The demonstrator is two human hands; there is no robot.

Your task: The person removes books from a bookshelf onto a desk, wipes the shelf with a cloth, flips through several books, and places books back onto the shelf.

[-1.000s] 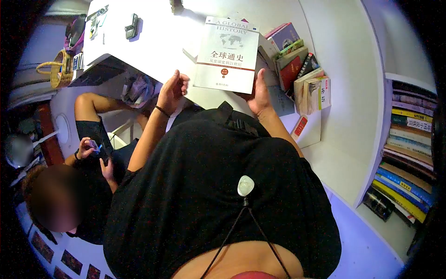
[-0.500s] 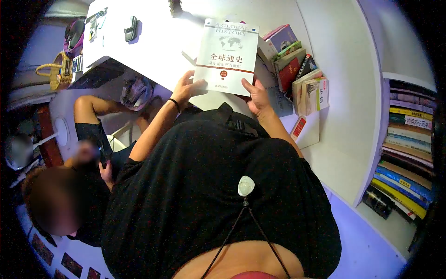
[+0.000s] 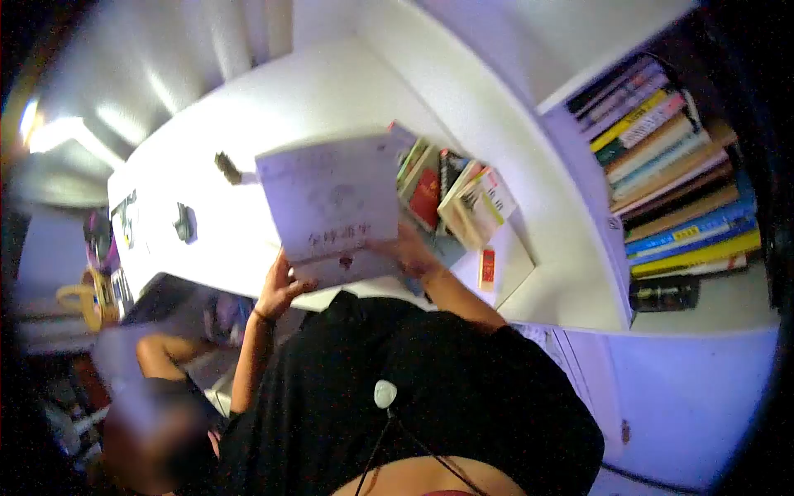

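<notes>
A white paperback book (image 3: 331, 207) with a faint map, Chinese lettering and a red band faces me, held up over the desk edge. Its lower left corner is gripped by my left hand (image 3: 283, 289), thumb across the cover. At the lower right edge, my right hand (image 3: 409, 252) is closed on the same book, its fingers smeared by motion. Just right of the book, several books (image 3: 467, 202) stand and lean on the desk, one of them with a red cover. Behind the book, part of the desk surface is hidden.
The white desk (image 3: 240, 124) carries a small black object (image 3: 184, 221) and a brown ridged object (image 3: 227, 168). A red card (image 3: 487, 266) lies near the right corner. Bookshelves (image 3: 678, 190) rise at right. Another person (image 3: 157, 438) sits at lower left, beside a woven basket (image 3: 98, 302).
My view has swung toward the right-hand shelf, so the scene is tilted. The book now stands more upright, its cover in shadow, and both hands still hold it.
</notes>
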